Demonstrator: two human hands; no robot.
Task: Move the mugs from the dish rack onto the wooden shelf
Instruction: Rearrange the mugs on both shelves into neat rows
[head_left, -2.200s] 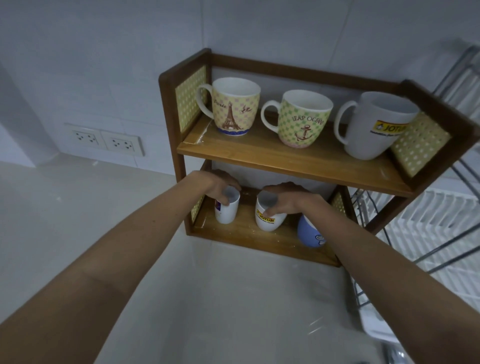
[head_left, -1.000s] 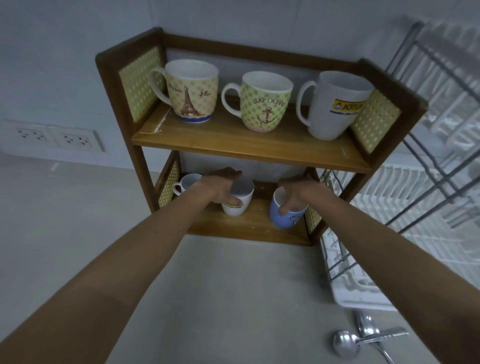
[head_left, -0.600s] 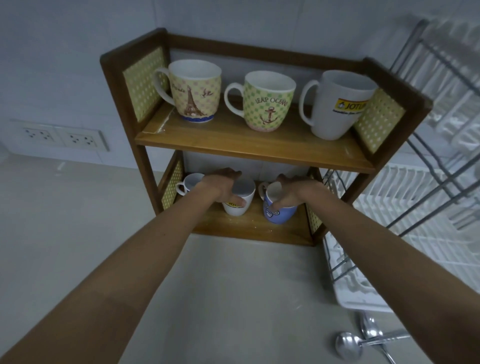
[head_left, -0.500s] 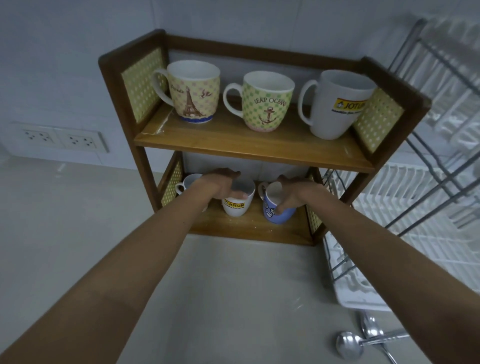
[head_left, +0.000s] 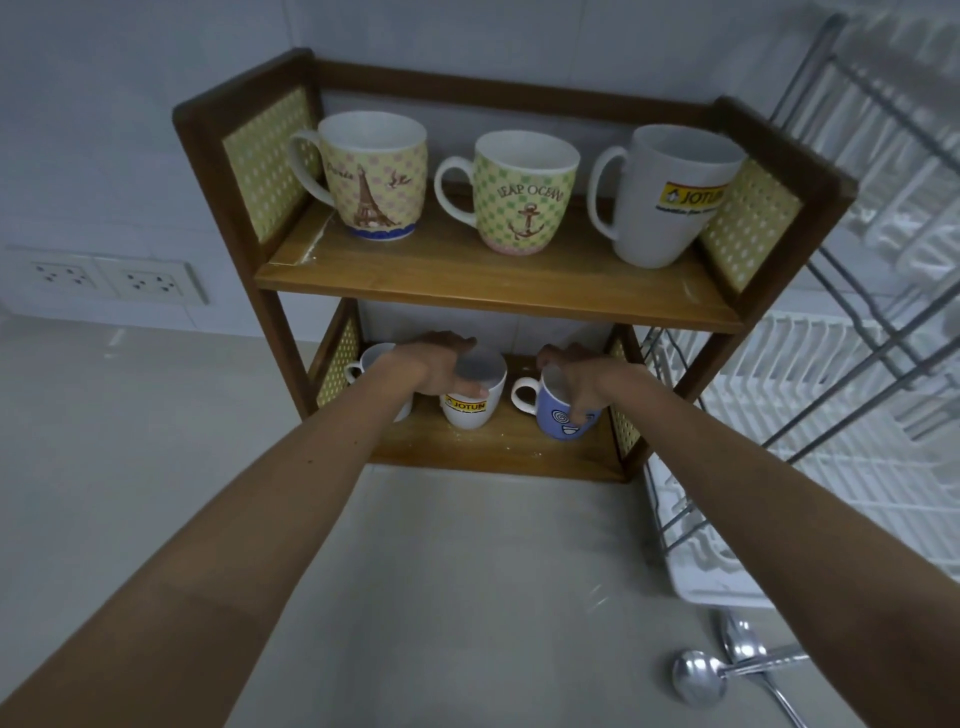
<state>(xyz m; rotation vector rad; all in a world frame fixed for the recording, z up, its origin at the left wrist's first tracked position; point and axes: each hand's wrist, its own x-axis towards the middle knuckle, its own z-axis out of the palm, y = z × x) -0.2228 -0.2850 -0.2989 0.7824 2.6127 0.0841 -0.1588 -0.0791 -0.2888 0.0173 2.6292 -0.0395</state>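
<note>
The wooden shelf (head_left: 493, 293) has two levels. Its top level holds an Eiffel Tower mug (head_left: 371, 176), a green anchor mug (head_left: 522, 195) and a large white Jotun mug (head_left: 670, 195). On the lower level, my left hand (head_left: 436, 364) grips the rim of a small white Jotun mug (head_left: 470, 410). My right hand (head_left: 576, 376) grips the rim of a blue face mug (head_left: 558, 421), whose handle points left. A small white mug (head_left: 366, 361) stands at the far left, partly hidden by my left forearm.
The wire dish rack (head_left: 852, 364) with a white tray stands right of the shelf. Spoons (head_left: 722, 670) lie on the counter at the lower right. Wall sockets (head_left: 104, 275) sit to the left. Pale counter (head_left: 467, 571) spreads in front.
My right hand has turned the blue mug so its handle now points left and its face shows. My left hand stays on the small Jotun mug.
</note>
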